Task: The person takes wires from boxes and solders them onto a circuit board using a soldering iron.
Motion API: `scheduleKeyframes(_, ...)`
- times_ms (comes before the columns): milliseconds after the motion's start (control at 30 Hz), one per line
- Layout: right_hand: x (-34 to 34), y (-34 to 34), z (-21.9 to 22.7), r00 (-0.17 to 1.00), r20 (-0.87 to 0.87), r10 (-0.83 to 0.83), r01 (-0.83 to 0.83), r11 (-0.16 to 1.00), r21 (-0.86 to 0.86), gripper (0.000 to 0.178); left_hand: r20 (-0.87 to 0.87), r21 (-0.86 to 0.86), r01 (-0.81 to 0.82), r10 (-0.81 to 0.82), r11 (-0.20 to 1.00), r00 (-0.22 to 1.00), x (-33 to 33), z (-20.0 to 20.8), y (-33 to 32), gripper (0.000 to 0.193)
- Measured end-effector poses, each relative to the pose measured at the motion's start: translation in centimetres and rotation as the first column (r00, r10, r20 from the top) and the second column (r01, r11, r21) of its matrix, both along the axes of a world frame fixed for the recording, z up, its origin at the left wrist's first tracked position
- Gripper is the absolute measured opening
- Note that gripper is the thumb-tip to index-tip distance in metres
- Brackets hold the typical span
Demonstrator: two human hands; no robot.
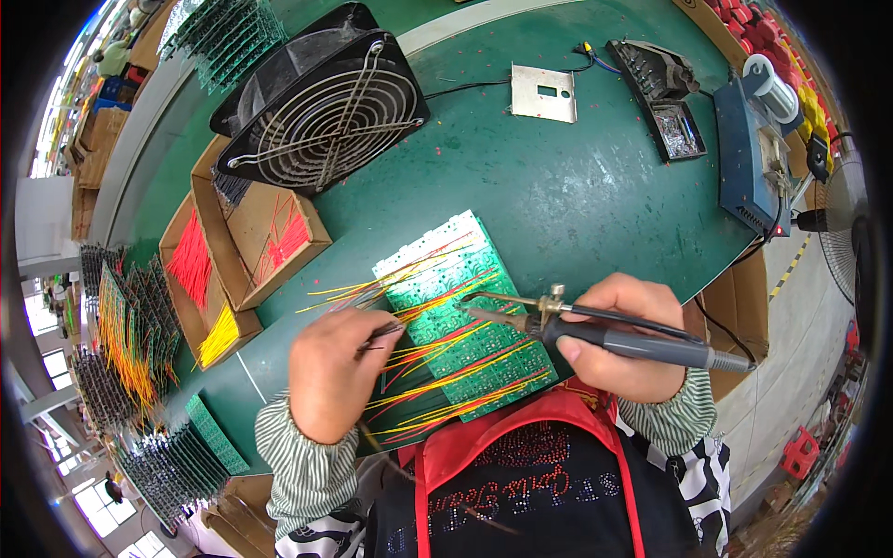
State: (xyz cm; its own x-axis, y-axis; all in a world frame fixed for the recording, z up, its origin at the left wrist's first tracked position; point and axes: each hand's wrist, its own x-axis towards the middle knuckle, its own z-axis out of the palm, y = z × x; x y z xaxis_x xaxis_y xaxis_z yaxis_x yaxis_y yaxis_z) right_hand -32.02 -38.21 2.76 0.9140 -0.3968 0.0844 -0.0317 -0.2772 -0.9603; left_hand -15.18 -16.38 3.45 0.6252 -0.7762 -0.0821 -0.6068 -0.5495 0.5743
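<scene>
A green circuit board panel (446, 337) lies on the table in front of me, with several red and yellow wires (434, 352) running across it and out past its left edge. My right hand (635, 323) grips a grey soldering iron (642, 342) with a thin solder-feed tube fixed along it. The iron's tip points left, at or just above the middle of the board. Beside the board's left edge, my left hand (335, 370) is closed in a pinch on dark, slender tweezers (379, 337), near the wire ends. Its fingers partly hide them.
A black fan (326, 112) stands at the back left, by cardboard trays (244, 244) of red and yellow wires. Stacked boards (130, 325) fill the far left. On the right sit a blue soldering station (744, 158), a solder spool (772, 88) and a small black parts box (679, 130).
</scene>
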Motion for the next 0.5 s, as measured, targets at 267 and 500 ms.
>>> scheduleKeyframes(267,1.5,2.3,-0.8,0.999,-0.028,0.019,-0.017,0.998,0.062,0.016,-0.074,-0.075,-0.019,0.013,0.997,0.997,0.1,-2.2,0.5,0.012)
scheduleKeyframes(500,2.1,2.6,-1.2,0.998,-0.051,0.045,-0.041,0.997,0.071,0.016,-0.124,-0.074,-0.016,0.007,0.997,0.992,0.4,-2.6,0.8,0.012)
